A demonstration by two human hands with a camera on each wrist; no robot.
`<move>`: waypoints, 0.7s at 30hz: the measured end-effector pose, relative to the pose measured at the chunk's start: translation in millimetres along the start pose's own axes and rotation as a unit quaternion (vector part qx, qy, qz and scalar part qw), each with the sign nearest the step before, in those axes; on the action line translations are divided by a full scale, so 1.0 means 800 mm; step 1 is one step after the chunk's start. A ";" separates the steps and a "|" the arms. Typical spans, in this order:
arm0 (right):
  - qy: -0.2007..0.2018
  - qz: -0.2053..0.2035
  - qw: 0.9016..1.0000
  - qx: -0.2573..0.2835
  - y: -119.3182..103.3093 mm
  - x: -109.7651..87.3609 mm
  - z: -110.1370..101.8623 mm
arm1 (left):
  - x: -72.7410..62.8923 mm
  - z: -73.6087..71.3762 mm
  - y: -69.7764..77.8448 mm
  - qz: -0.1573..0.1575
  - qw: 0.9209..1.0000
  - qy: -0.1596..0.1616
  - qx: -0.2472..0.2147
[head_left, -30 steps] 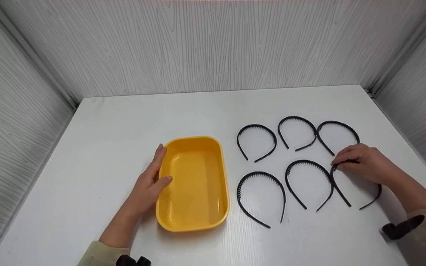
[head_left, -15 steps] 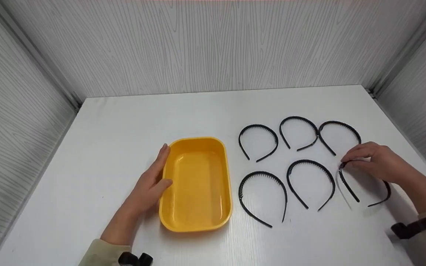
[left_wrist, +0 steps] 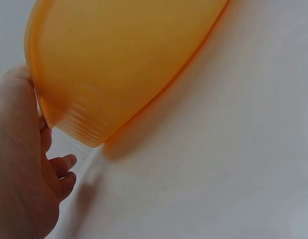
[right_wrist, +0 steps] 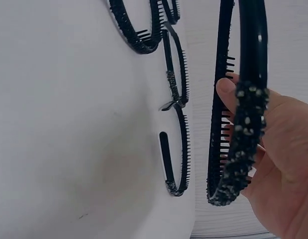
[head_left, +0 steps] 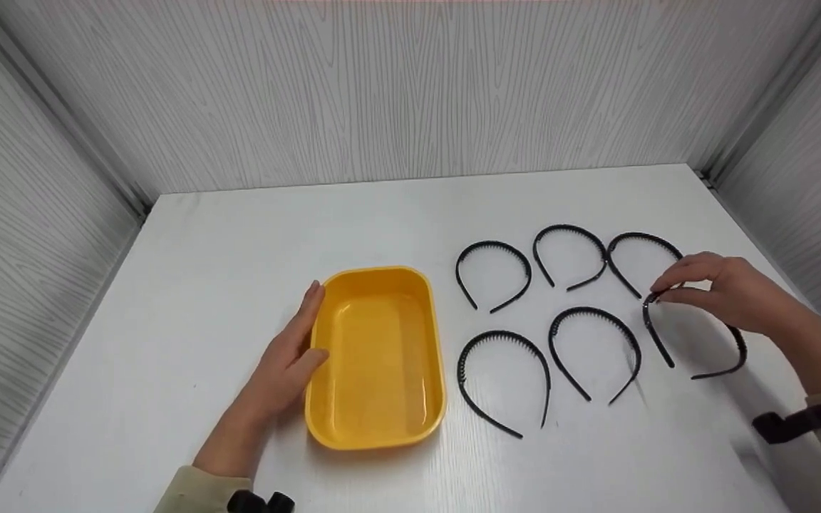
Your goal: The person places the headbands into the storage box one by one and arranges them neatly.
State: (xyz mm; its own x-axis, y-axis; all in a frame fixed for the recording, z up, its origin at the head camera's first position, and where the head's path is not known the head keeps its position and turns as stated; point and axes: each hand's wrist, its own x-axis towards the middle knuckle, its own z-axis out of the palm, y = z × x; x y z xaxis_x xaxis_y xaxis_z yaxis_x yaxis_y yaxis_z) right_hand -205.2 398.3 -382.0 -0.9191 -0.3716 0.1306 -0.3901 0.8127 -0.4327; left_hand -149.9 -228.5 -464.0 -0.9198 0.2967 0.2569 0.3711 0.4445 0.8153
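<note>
My left hand [head_left: 279,374] grips the left side of a yellow plastic tub [head_left: 375,370], thumb over the rim and fingers along the outer wall. The left wrist view shows the tub's outer wall [left_wrist: 124,64] and some curled fingers below its rim. At the right, my right hand [head_left: 745,296] pinches a black toothed headband [head_left: 656,335] by the top of its arch, its two ends pointing towards me. In the right wrist view this headband [right_wrist: 246,134] is off the table, with a sparkly studded stretch and the thumb against its inner side.
Several more black headbands lie in two rows right of the tub, among them a front one [head_left: 502,333], a middle one [head_left: 589,310] and a back one [head_left: 494,243]. The back right pair touch. A white table [head_left: 204,285] meets grey wood-grain walls [head_left: 382,85] behind and beside.
The right hand has lifted the headband off the table, away from the middle front one it touched, and brought it slightly towards the back. The left hand and tub stay almost unchanged.
</note>
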 end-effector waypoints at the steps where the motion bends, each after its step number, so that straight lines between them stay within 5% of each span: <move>1: 0.001 -0.005 1.000 0.000 -0.005 0.003 -0.002 | 0.000 0.000 0.000 -0.001 1.000 0.000 -0.001; 13: 0.011 -0.117 0.993 0.021 -0.074 0.063 -0.006 | 0.000 0.000 -0.003 0.021 1.000 0.004 -0.007; 21: -0.022 -0.179 0.982 0.054 -0.134 0.112 0.001 | 0.000 -0.001 -0.001 0.012 1.000 0.006 -0.001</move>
State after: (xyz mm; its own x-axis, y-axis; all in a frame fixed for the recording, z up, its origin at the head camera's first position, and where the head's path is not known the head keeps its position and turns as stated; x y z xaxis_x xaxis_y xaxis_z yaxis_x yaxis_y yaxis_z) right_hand -245.6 277.3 -324.9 -0.7202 -0.6458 0.2535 -0.6773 0.5752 -0.4588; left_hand -150.0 -229.2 -464.2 -0.9118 0.2968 0.2837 0.3936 0.4349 0.8099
